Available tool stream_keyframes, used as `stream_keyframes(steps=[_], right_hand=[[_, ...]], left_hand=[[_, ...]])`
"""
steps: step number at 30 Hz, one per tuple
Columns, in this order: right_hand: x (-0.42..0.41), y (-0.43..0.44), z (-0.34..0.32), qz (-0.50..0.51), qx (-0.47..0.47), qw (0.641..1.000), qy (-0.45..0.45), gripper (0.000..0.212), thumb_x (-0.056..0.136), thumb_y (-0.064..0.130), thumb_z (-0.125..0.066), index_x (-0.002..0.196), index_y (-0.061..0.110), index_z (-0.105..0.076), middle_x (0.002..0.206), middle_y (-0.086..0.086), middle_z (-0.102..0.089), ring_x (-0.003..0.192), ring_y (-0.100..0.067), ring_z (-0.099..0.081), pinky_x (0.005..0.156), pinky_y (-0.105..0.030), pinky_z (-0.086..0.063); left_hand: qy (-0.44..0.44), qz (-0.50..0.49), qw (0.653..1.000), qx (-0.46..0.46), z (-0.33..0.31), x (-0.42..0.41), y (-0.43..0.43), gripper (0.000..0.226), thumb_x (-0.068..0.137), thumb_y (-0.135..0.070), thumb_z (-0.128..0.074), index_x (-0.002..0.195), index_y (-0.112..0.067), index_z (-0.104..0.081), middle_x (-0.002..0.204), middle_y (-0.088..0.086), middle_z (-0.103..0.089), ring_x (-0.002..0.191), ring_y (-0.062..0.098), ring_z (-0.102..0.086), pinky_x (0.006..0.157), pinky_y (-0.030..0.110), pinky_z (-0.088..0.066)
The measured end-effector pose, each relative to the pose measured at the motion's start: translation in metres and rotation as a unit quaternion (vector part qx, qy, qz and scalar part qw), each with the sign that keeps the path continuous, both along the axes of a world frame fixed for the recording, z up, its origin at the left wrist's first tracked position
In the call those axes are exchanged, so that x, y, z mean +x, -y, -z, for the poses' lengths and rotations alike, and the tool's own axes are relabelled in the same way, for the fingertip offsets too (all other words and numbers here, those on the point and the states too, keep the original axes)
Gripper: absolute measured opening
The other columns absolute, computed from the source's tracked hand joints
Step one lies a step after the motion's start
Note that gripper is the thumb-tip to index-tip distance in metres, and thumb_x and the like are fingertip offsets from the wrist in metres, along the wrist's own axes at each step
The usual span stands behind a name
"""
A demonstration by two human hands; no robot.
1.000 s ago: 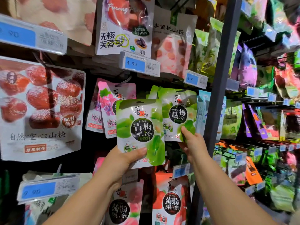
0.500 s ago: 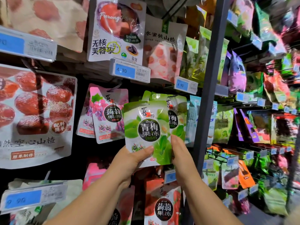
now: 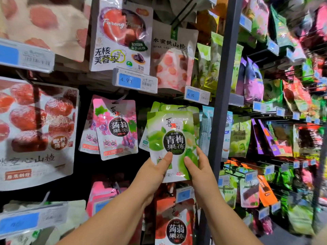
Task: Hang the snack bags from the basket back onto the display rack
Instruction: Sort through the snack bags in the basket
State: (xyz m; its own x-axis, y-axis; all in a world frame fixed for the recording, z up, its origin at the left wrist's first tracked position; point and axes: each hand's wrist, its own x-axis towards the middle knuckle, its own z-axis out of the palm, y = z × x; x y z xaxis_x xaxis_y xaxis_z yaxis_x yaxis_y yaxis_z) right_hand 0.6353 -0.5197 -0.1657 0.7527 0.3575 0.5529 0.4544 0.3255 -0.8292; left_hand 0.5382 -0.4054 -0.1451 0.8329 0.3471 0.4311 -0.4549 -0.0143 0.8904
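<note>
So since a second ago the glossy green snack bag [image 3: 172, 138] with the plum picture and round black label has slid over toward the dark grey upright metal post [image 3: 224, 85], and now it sits right in front of the hanging green bags [image 3: 178, 107] of the same kind, just left of that post. The right hand [image 3: 199, 167] has come off those hanging ones and onto the green snack bag. Its thumb is on the front at the lower corner nearest the post and its fingers wrap the edge, so it's pinching it. The left hand [image 3: 153, 173] grips the other lower corner, the one farther from the post, with its thumb across the front. The bag is upright, its top edge just under the dark wire peg [image 3: 184, 106]. Can't tell if the hole has caught the peg. Farther left of the post hangs a pink grape-print pouch [image 3: 116, 128], and past that a big white bag with red sugared fruit [image 3: 35, 129]. Up and left of the post are a blue-and-white price tag [image 3: 134, 80] and a nearer one reading 4.90 [image 3: 196, 95]. Lower down, left of the post, hangs a red pouch with the same black label [image 3: 175, 225].
</note>
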Motion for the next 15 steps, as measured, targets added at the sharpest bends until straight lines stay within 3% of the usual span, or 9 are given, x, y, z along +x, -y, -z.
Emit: stream_keyframes(steps=[2, 3, 4, 5, 6, 7, 10, 12, 15], right_hand=[[-0.002, 0.002, -0.002, 0.021, 0.016, 1.0, -0.005, 0.057, 0.067, 0.058, -0.072, 0.118, 0.066, -0.048, 0.144, 0.008, -0.052, 0.131, -0.015, -0.052, 0.109, -0.048, -0.043], [-0.002, 0.003, -0.004, 0.025, 0.025, 0.999, -0.006, 0.053, 0.065, 0.059, -0.072, 0.112, 0.071, -0.048, 0.144, 0.008, -0.051, 0.131, -0.015, -0.051, 0.109, -0.048, -0.043], [-0.003, 0.003, -0.005, 0.029, 0.033, 0.999, -0.006, 0.052, 0.064, 0.06, -0.072, 0.108, 0.073, -0.049, 0.145, 0.008, -0.051, 0.131, -0.015, -0.052, 0.109, -0.048, -0.044], [-0.001, 0.003, -0.005, 0.032, 0.045, 0.998, -0.006, 0.049, 0.065, 0.059, -0.072, 0.107, 0.073, -0.05, 0.144, 0.008, -0.051, 0.13, -0.015, -0.053, 0.108, -0.048, -0.044], [-0.001, 0.004, -0.006, 0.037, 0.053, 0.998, -0.01, 0.047, 0.068, 0.056, -0.073, 0.106, 0.073, -0.051, 0.143, 0.008, -0.052, 0.127, -0.015, -0.055, 0.107, -0.048, -0.046], [0.0, 0.003, -0.007, 0.04, 0.064, 0.997, -0.013, 0.043, 0.073, 0.052, -0.073, 0.106, 0.072, -0.052, 0.142, 0.008, -0.053, 0.125, -0.015, -0.057, 0.106, -0.049, -0.047], [0.005, 0.003, -0.011, 0.053, 0.097, 0.994, -0.012, 0.041, 0.091, 0.03, -0.068, 0.109, 0.064, -0.053, 0.141, 0.006, -0.052, 0.125, -0.013, -0.056, 0.107, -0.047, -0.046], [0.007, 0.003, -0.015, 0.06, 0.106, 0.992, -0.009, 0.041, 0.093, 0.029, -0.066, 0.107, 0.066, -0.053, 0.143, 0.006, -0.05, 0.129, -0.014, -0.053, 0.109, -0.047, -0.044], [0.01, 0.003, -0.02, 0.063, 0.103, 0.993, -0.005, 0.039, 0.093, 0.032, -0.065, 0.108, 0.066, -0.051, 0.145, 0.006, -0.048, 0.129, -0.015, -0.052, 0.109, -0.048, -0.044]], left_hand=[[0.002, -0.007, 0.999, 0.031, -0.005, 0.0, 0.004, 0.028, 0.1, -0.029, -0.054, 0.125, -0.017, -0.06, 0.092, 0.012, -0.06, 0.066, -0.002, -0.068, 0.059, 0.013, -0.051], [0.001, -0.008, 0.999, 0.04, -0.007, 0.0, 0.006, 0.026, 0.1, -0.027, -0.054, 0.124, -0.016, -0.06, 0.094, 0.006, -0.057, 0.064, -0.001, -0.069, 0.063, 0.0, -0.038], [0.001, -0.01, 0.999, 0.049, -0.009, 0.003, 0.006, 0.025, 0.1, -0.026, -0.054, 0.123, -0.018, -0.06, 0.091, 0.005, -0.062, 0.069, -0.001, -0.069, 0.083, 0.031, -0.042], [0.001, -0.014, 0.998, 0.055, -0.011, 0.007, 0.005, 0.021, 0.099, -0.027, -0.056, 0.119, -0.023, -0.061, 0.081, 0.001, -0.071, 0.069, -0.004, -0.069, 0.052, 0.015, -0.049], [0.001, -0.017, 0.998, 0.062, -0.013, 0.011, 0.005, 0.016, 0.098, -0.028, -0.057, 0.114, -0.029, -0.061, 0.073, -0.009, -0.071, 0.064, -0.008, -0.065, 0.06, 0.002, -0.04], [-0.003, -0.022, 0.998, 0.067, -0.016, 0.014, 0.004, 0.014, 0.097, -0.029, -0.059, 0.111, -0.033, -0.059, 0.074, -0.014, -0.067, 0.062, -0.01, -0.062, 0.057, 0.008, -0.044], [-0.013, -0.025, 0.997, 0.068, -0.026, 0.021, 0.006, 0.032, 0.086, -0.034, -0.069, 0.115, -0.035, -0.055, 0.099, -0.009, -0.071, 0.086, -0.001, -0.067, 0.076, 0.022, -0.053], [-0.016, -0.03, 0.997, 0.067, -0.032, 0.023, 0.007, 0.048, 0.071, -0.037, -0.069, 0.116, -0.033, -0.054, 0.109, -0.003, -0.071, 0.098, 0.012, -0.069, 0.088, 0.034, -0.056], [-0.015, -0.033, 0.997, 0.069, -0.036, 0.028, 0.007, 0.065, 0.06, -0.042, -0.069, 0.121, -0.029, -0.053, 0.111, -0.001, -0.071, 0.102, 0.017, -0.069, 0.093, 0.041, -0.055]])
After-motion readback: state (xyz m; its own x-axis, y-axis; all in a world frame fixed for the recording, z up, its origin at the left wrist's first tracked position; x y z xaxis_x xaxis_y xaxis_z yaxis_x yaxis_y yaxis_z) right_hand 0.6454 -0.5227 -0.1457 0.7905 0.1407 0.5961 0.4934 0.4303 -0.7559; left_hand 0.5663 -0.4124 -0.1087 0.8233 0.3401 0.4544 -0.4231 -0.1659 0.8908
